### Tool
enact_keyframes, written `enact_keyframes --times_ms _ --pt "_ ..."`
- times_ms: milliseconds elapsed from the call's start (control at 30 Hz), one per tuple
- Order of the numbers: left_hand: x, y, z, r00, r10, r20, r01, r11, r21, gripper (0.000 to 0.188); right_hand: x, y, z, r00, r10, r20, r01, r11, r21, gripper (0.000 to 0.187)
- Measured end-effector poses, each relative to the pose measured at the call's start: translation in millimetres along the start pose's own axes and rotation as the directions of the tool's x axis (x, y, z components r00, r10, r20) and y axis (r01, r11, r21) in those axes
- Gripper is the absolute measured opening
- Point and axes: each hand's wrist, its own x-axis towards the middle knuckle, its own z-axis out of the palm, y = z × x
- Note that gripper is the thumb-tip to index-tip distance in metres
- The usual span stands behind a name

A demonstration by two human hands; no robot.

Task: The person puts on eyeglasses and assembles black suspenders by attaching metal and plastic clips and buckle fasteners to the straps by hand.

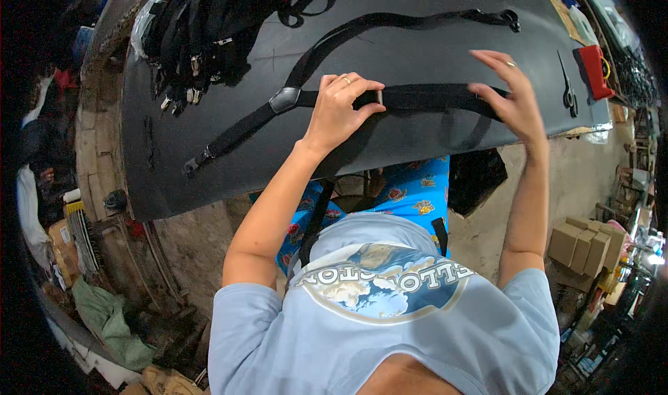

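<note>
A pair of black elastic suspenders lies spread on the dark table in a Y shape. Its straps meet at a dark joining patch, left of my left hand. My left hand is closed, pinching the nearer strap between thumb and fingers at a metal slider. My right hand hovers at the right part of that strap, thumb and fingers apart; the thumb is close to the strap. The other strap curves away to a clip end at the far right. A short strap ends in a clip at the left.
A heap of black suspenders with metal clips covers the table's far left. Black scissors and a red holder rest at the right edge. Cardboard boxes stand on the floor to the right. The table's front edge runs before my lap.
</note>
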Motion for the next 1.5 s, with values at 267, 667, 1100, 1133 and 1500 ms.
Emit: enact_keyframes --times_ms 267,667,1100,1133,1500 --pt "1 9 4 0.997 -0.071 -0.024 0.071 0.997 0.011 0.032 19 -30 116 0.978 0.006 0.209 -0.048 0.980 0.195 0.033" --pt "3 0 -1 0.989 -0.147 -0.002 0.146 0.985 -0.093 0.023 17 -27 124 0.996 -0.008 0.094 -0.013 0.976 0.217 0.018" --pt "-10 7 1 0.976 -0.190 -0.106 0.190 0.982 -0.009 0.017 5 -64 154 0.970 -0.097 -0.224 0.086 0.995 -0.058 0.010" --pt "-9 10 0 0.978 -0.174 -0.111 0.177 0.984 0.015 0.018 5 -63 152 0.967 -0.104 -0.233 0.094 0.994 -0.057 0.010" --pt "7 11 1 0.998 -0.057 -0.037 0.054 0.997 -0.058 0.021 13 -17 98 0.984 -0.176 -0.010 0.176 0.984 0.006 0.019"
